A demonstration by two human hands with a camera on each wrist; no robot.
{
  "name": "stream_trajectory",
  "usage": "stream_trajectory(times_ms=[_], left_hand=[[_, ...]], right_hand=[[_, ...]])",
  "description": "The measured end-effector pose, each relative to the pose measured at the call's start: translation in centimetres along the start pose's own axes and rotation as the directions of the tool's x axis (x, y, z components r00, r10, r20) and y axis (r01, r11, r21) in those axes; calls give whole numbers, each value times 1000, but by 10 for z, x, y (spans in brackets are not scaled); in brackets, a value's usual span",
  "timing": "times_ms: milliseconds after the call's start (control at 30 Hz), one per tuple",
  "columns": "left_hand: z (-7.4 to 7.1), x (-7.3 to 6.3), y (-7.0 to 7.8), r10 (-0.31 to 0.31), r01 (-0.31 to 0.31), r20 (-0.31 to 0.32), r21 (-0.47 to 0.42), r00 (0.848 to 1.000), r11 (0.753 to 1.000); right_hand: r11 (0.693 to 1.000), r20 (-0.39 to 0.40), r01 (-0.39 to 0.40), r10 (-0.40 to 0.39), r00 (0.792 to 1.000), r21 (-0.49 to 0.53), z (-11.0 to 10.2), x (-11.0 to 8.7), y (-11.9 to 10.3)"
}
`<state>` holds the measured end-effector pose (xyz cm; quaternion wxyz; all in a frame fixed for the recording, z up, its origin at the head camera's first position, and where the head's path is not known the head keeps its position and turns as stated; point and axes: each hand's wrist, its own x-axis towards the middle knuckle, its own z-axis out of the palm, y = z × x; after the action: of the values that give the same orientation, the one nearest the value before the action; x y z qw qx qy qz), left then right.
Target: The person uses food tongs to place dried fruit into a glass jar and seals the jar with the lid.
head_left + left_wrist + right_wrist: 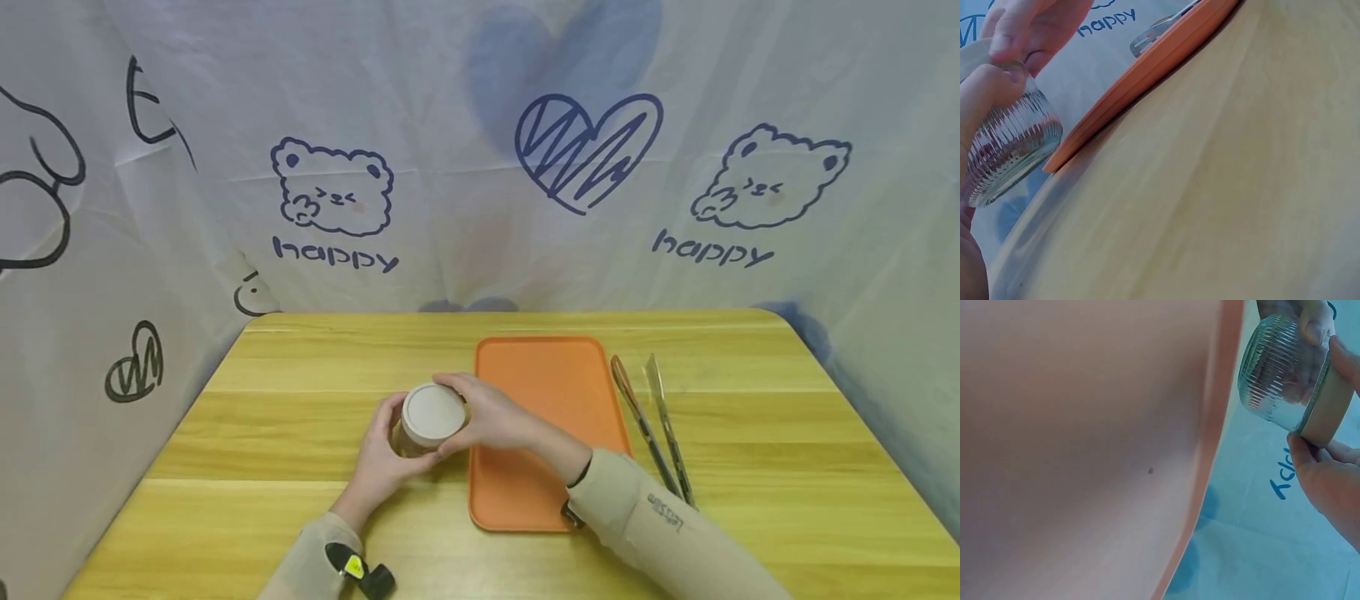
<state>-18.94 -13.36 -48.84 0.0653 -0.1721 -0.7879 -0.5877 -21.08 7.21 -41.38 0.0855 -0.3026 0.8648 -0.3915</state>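
A ribbed clear glass jar with a pale beige lid is held between both hands, left of the orange tray. My left hand grips the glass body from the left, its fingers and thumb wrapped round the side. Thumb and fingers of my right hand pinch the rim of the lid, which sits on the jar in the right wrist view. Through the ribbed glass the left hand's fingers show; no contents stand out.
An orange tray lies on the wooden table, partly under the right forearm. Right of it are metal tongs, their near end beside the right sleeve. A printed cloth hangs behind the table and at its sides.
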Motion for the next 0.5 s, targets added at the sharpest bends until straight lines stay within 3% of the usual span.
stream_trajectory(times_ms=[400, 500], left_hand=[[2, 1, -4, -51, 50, 20, 23, 999, 998], [1, 1, 3, -75, 74, 28, 30, 997, 997]], right_hand=[[992, 46, 6, -1, 999, -124, 4, 11, 5], [991, 56, 14, -7, 998, -130, 4, 12, 5]])
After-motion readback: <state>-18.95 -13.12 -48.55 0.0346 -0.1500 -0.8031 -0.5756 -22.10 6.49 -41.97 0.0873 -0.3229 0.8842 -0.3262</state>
